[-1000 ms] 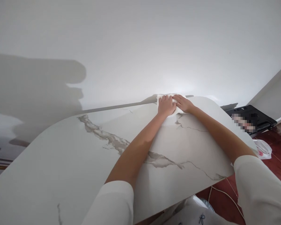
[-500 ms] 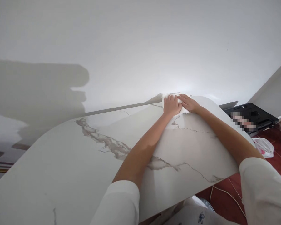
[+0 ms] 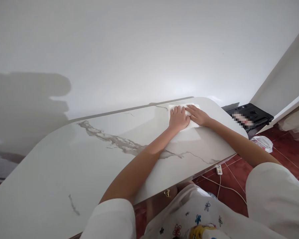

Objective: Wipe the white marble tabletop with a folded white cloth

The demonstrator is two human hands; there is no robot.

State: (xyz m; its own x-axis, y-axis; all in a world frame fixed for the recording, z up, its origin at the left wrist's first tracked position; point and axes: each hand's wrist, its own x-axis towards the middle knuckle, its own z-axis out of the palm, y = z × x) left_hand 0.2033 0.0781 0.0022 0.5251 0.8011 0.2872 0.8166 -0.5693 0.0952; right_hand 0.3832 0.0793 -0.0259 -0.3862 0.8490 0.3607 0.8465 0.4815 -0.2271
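Observation:
A white cloth [image 3: 192, 125] lies on the marble-patterned white tabletop [image 3: 94, 172], towards its far right end. My left hand [image 3: 178, 120] rests palm down on the cloth's left part, fingers stretched and slightly spread. Just to its right, my right hand [image 3: 198, 116] presses on the same cloth with fingers extended flat, pointing left. The two hands almost touch. Under both palms the cloth is hidden.
A pale wall [image 3: 139, 49] runs along the table's far edge. Beyond the right end are a black case [image 3: 254, 114] and a white plastic bag [image 3: 263, 143]. A power strip [image 3: 219, 170] with a cable lies on the red tiled floor [image 3: 286, 149].
Both hands and the cloth have moved from the far edge by the wall slightly back towards me. The view has shifted, showing more floor and my patterned clothing.

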